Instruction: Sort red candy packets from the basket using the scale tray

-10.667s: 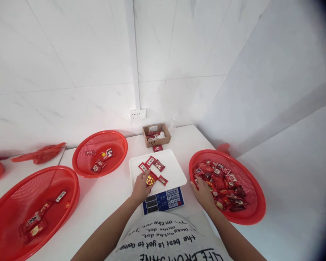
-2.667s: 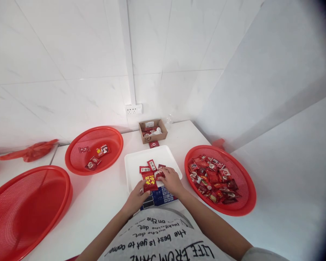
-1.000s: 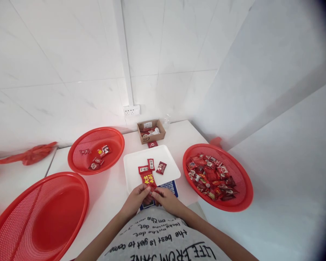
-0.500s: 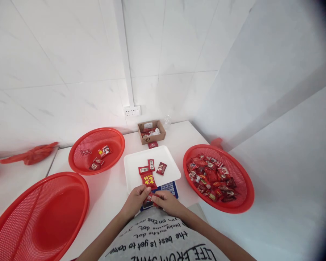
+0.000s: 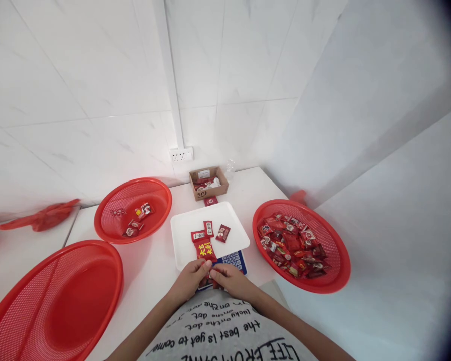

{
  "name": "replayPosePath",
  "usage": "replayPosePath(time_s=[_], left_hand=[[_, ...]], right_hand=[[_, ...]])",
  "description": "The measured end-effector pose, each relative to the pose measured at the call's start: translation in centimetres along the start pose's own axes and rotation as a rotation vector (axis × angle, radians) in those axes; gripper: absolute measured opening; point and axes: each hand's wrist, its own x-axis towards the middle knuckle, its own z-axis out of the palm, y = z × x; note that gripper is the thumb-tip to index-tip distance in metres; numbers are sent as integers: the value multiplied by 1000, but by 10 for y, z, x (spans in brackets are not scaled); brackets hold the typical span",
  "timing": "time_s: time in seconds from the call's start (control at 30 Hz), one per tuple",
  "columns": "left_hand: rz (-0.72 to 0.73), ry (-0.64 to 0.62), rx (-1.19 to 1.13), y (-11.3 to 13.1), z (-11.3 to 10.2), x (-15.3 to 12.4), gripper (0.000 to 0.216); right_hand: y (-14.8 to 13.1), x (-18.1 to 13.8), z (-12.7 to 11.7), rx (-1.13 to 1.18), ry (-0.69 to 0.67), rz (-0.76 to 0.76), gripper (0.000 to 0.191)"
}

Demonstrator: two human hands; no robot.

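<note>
A small red packet [image 5: 210, 277], mostly hidden, was between the fingertips of the left hand [image 5: 191, 281] and the right hand [image 5: 232, 280], close to the wearer's grey printed shirt [image 5: 221, 333]. Both hands were nearly closed, thumbs uppermost and tips almost meeting, pinching the packet from either side just past the near edge of a white tray [image 5: 182, 220].

Just beyond the left fingertips, a larger red packet with yellow characters [image 5: 206, 249] lay at the tray's near edge. A narrow packet with a white label [image 5: 199, 235] touched its far side, and an upright-lying narrow packet [image 5: 208, 228] met that one's right end. A dark red packet [image 5: 223, 232] lay apart from them, toward the tray's right edge. A blue keypad panel [image 5: 232, 259] showed from beneath the tray's near right corner.

At the table's right edge, and seemingly reaching past it, sat a red basket [image 5: 340, 240] heaped with mixed red packets. By the table's far edge stood a cardboard box [image 5: 216, 191] holding red packets and something white; a single packet [image 5: 211, 200] lay against its front. Toward the far left corner, a second basket [image 5: 165, 213] held a few scattered packets. A third basket [image 5: 115, 255], its smooth floor exposed, stood nearer the table's left side.
</note>
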Motion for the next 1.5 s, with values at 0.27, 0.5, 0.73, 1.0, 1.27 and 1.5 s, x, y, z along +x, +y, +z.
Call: replayPosePath(time_s=[0.27, 0.5, 0.73, 1.0, 1.27, 1.5], left_hand=[[17, 39, 1, -1, 0, 0, 45], [32, 25, 16, 1, -1, 0, 46], [11, 33, 28, -5, -1, 1, 48], [-17, 22, 10, -2, 1, 1, 48], [-17, 14, 33, -1, 0, 0, 47], [1, 15, -9, -4, 1, 1, 46]], right_hand=[[5, 1, 2, 33, 9, 33, 39], [5, 0, 2, 42, 9, 36, 41], [5, 1, 1, 17, 38, 6, 42], [4, 1, 1, 9, 59, -17, 39], [3, 2, 1, 45, 66, -13, 40], [4, 1, 3, 82, 61, 50, 40]])
